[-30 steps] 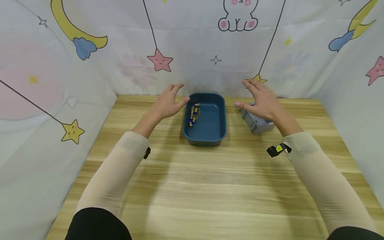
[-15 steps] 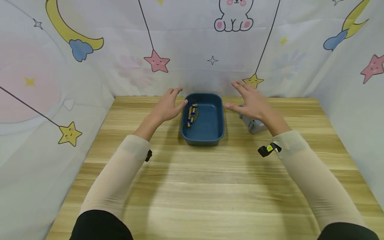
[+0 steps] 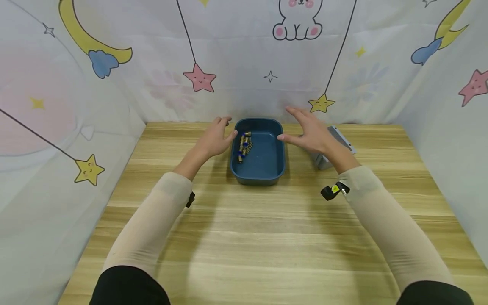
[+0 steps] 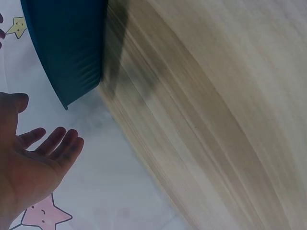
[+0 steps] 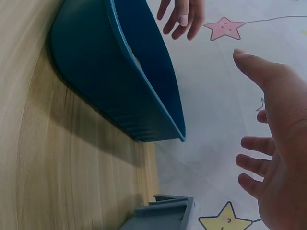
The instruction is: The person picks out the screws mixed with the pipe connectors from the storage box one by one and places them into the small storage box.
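Observation:
A dark blue tray (image 3: 280, 165) stands at the far middle of the wooden table, with several small brass and blue fittings (image 3: 245, 146) lying along its left side. My left hand (image 3: 215, 137) hovers open just left of the tray's rim, fingers spread, holding nothing. My right hand (image 3: 309, 131) hovers open at the tray's right rim, thumb pointing at it. The left wrist view shows my left hand (image 4: 33, 163) and the tray's outer wall (image 4: 67, 52). In the right wrist view my right hand (image 5: 280, 158) is beside the tray (image 5: 120, 91).
A grey plastic bin (image 3: 337, 140) lies tipped behind my right hand, also seen as the grey bin (image 5: 160, 215) in the right wrist view. Printed cloth walls close the table (image 3: 267, 237) at the left, back and right. Bare wood stretches toward me.
My right hand has moved left, off the grey bin, to the tray's right rim. My left hand has edged slightly closer to the tray's left rim.

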{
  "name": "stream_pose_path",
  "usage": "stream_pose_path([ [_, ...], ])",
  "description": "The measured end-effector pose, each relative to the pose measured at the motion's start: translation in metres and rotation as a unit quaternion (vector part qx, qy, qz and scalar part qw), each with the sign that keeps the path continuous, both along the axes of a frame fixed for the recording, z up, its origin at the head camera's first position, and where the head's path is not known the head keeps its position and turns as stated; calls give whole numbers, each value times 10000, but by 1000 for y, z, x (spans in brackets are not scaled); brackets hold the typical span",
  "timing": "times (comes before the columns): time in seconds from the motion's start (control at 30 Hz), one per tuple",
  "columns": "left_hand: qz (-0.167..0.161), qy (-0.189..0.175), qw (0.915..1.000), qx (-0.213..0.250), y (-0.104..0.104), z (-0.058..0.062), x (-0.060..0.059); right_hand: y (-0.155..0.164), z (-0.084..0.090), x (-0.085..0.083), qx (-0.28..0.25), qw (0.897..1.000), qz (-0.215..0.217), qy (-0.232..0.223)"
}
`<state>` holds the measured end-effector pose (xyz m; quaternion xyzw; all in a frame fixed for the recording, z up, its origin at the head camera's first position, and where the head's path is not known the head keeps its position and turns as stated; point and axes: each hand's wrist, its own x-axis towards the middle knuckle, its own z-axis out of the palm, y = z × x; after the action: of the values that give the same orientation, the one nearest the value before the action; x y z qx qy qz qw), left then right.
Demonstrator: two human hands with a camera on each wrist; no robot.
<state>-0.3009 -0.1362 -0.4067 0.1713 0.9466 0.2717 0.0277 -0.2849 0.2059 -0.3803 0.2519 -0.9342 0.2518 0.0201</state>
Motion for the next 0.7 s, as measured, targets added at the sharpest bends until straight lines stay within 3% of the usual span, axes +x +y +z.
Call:
stream_pose_path([
  [0.37, -122, -70, 9997, -192, 2, -1, 2, -13, -8, -1, -394, 9988, 158, -251],
  [0.7, -34, -90, 9998, -149, 3, 0, 1, -23, -12, -3, -546, 9978, 270, -252],
])
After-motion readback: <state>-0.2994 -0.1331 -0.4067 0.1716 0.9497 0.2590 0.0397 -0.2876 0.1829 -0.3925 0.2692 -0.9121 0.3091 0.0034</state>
